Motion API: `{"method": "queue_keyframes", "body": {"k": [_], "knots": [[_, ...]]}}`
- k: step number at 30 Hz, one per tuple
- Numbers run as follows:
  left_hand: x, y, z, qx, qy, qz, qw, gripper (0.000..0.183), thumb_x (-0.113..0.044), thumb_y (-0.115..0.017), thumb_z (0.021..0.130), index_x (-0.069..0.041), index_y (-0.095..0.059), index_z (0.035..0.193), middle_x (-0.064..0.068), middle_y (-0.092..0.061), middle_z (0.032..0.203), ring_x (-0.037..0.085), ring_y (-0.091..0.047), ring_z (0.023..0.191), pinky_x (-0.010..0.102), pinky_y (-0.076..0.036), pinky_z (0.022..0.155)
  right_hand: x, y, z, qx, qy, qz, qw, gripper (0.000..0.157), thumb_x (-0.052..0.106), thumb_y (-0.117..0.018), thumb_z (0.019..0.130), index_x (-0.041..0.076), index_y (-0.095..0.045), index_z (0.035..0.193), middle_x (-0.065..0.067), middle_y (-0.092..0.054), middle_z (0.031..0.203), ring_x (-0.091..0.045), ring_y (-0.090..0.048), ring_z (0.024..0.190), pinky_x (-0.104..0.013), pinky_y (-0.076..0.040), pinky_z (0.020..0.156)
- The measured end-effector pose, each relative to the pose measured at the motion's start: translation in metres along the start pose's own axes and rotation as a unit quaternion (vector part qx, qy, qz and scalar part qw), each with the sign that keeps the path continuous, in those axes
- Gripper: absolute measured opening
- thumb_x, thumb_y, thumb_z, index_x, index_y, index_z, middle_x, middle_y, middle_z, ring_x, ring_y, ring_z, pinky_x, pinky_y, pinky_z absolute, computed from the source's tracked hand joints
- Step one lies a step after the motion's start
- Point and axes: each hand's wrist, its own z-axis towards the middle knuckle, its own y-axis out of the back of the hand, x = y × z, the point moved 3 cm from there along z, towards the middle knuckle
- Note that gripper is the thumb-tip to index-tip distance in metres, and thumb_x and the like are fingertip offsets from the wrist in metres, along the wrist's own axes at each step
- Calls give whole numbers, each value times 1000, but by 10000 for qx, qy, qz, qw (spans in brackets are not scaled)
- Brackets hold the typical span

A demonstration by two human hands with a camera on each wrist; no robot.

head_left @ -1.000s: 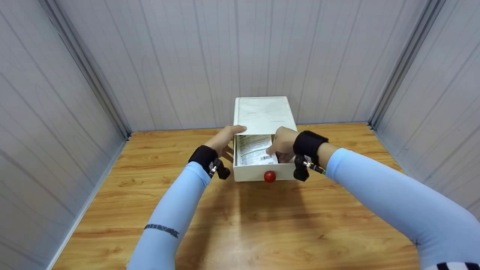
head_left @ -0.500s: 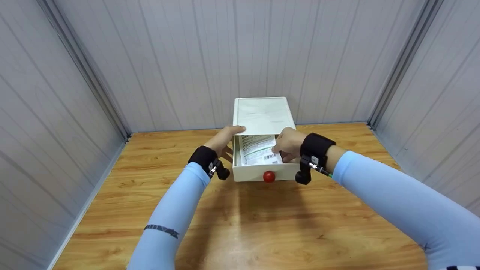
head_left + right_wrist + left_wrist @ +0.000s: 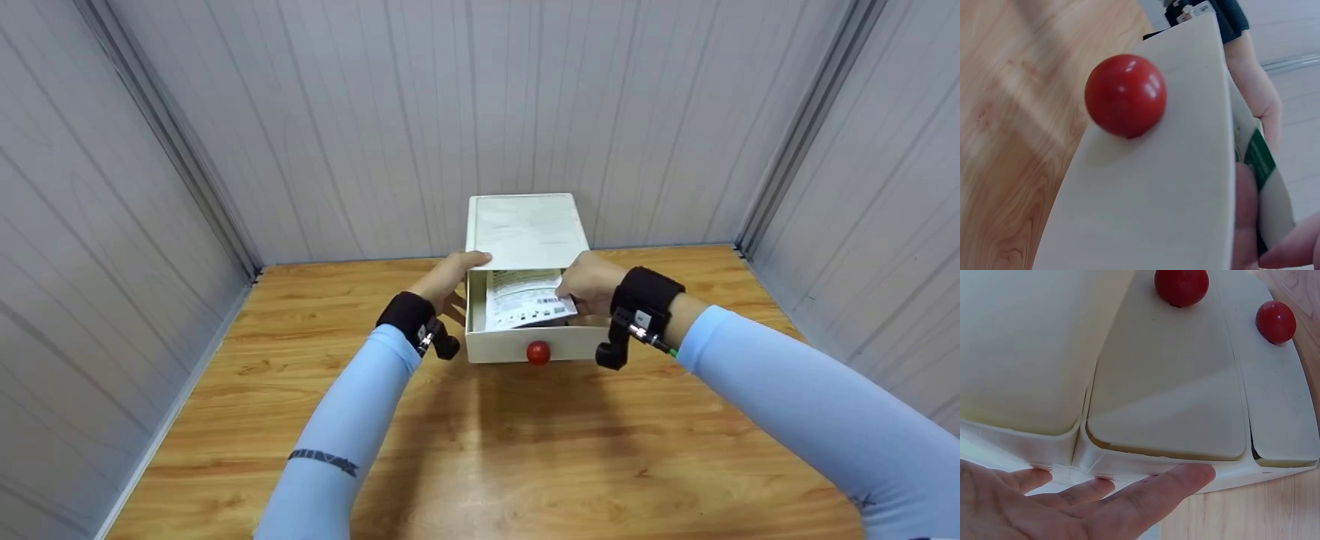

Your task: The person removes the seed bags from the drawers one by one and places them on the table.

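A white drawer cabinet stands against the back wall, its top drawer pulled out. In that drawer lies a printed white packet with a barcode, its near right corner lifted. My right hand reaches into the drawer's right side and pinches the packet's edge between thumb and fingers. The right wrist view shows the packet's green-and-white side there. My left hand rests on the cabinet's left side, thumb on the top; its fingers lie fairly straight against the side wall in the left wrist view.
A red round knob sticks out from the drawer front. Lower drawers with red knobs show in the left wrist view. The wooden tabletop spreads in front, with ridged panel walls around.
My right hand has shifted right and pinches the packet, which has moved right with its near edge tilted up. My left hand has stayed in place.
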Motion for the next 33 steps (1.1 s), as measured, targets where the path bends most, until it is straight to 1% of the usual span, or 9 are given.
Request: {"method": "queue_keyframes", "body": {"k": [2,5,7,10,14,17,23,27,33], "knots": [[0,0,1,16,-11,16,10000,76,-56,-53,104,-19,-34,167,18,-32,171,65,-46,141,75,-50,108,0,2,-1,79,4,233,9997,38,-11,-53,96,9,-48,65,6,-49,62,-5,-54,54,-19,-52,51],[0,1,1,23,-6,63,10000,74,-57,-53,104,-19,-37,166,18,-37,169,64,-49,139,73,-52,107,1,5,-4,233,-53,574,9981,24,-12,-53,99,2,-58,80,3,-63,72,-7,-65,61,-20,-59,57],[1,1,2,39,14,81,10000,75,-58,-53,103,-18,-39,165,18,-40,167,63,-51,138,73,-52,106,1,8,-6,346,-87,702,9969,17,-10,-52,102,-1,-58,90,2,-66,77,-6,-68,64,-19,-60,61],[1,1,2,58,25,110,9999,75,-58,-52,103,-18,-37,165,19,-41,165,62,-51,138,72,-52,107,1,11,-9,610,-93,773,9951,14,-9,-50,104,-1,-58,96,2,-70,77,-6,-70,65,-19,-61,63],[0,2,2,98,-5,93,9999,72,-56,-51,104,-20,-38,164,21,-43,162,61,-52,137,72,-51,108,1,12,-13,1039,-20,775,9916,12,-8,-47,107,-4,-59,104,-2,-74,81,-8,-74,70,-20,-64,66],[0,2,2,79,-3,83,9999,71,-57,-51,104,-20,-40,163,20,-43,162,60,-53,137,71,-51,108,1,12,-16,1218,22,628,9906,12,-8,-47,107,-7,-59,108,-3,-75,82,-9,-75,71,-20,-64,67],[-2,4,1,50,2,217,9998,68,-58,-49,105,-19,-44,161,18,-51,154,54,-58,131,64,-56,102,3,13,-22,1230,-43,293,9920,17,-6,-52,107,-11,-62,120,-1,-77,83,-6,-73,70,-16,-61,65],[-2,5,2,59,5,218,9997,67,-58,-49,106,-17,-47,158,18,-53,150,53,-60,128,65,-55,103,1,16,-27,1317,-41,290,9909,23,-6,-53,107,-14,-60,128,-1,-78,85,-6,-73,72,-16,-60,65],[-2,5,1,90,-4,273,9996,65,-56,-48,106,-18,-47,160,19,-51,153,53,-60,128,63,-57,99,-6,17,-34,1471,58,299,9887,19,-7,-53,106,-11,-60,123,-1,-79,84,-6,-74,72,-15,-60,64]]}}
